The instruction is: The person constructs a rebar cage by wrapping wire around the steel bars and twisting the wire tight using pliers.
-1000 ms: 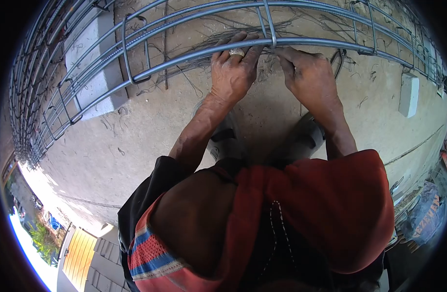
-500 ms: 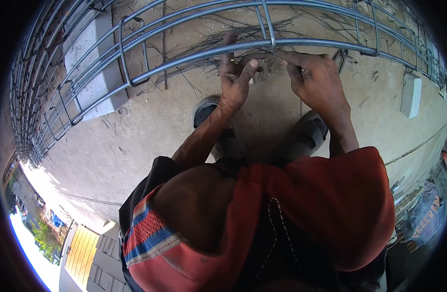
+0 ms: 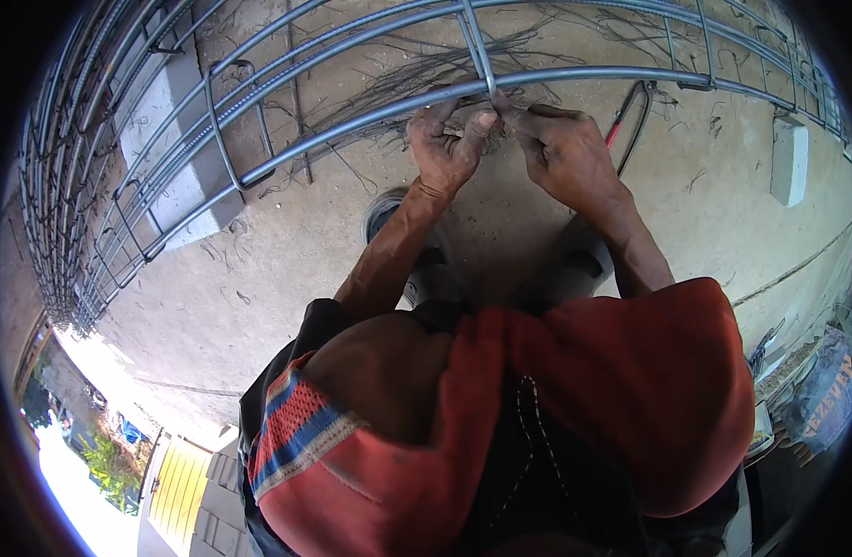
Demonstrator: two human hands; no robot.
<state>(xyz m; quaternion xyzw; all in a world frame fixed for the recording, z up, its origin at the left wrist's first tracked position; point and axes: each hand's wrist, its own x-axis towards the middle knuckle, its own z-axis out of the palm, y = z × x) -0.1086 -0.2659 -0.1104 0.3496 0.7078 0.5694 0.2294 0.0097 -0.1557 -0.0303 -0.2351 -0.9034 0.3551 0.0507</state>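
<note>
A long steel rebar cage (image 3: 379,113) curves across the upper view, with square stirrups (image 3: 223,125) around its bars. My left hand (image 3: 449,144) is at the near bar, its fingers curled, some of them behind the bar and the thumb toward the right. Just right of it, my right hand (image 3: 560,148) pinches close under a stirrup where it meets the near bar; what its fingertips hold is too small to make out. Loose thin tie wires (image 3: 426,74) lie on the floor beneath the cage. Pincers (image 3: 638,125) with a red handle lie right of my right hand.
A white block (image 3: 170,121) lies under the cage at the left, and a smaller one (image 3: 790,160) stands at the right. My sandalled feet are on the concrete floor (image 3: 286,241) below my hands. A printed bag (image 3: 827,385) lies at the far right.
My left hand opened away from the bar, then came back to it with fingers curled. My right hand moved slightly left, up to the stirrup. The view shifted, showing more of the pincers.
</note>
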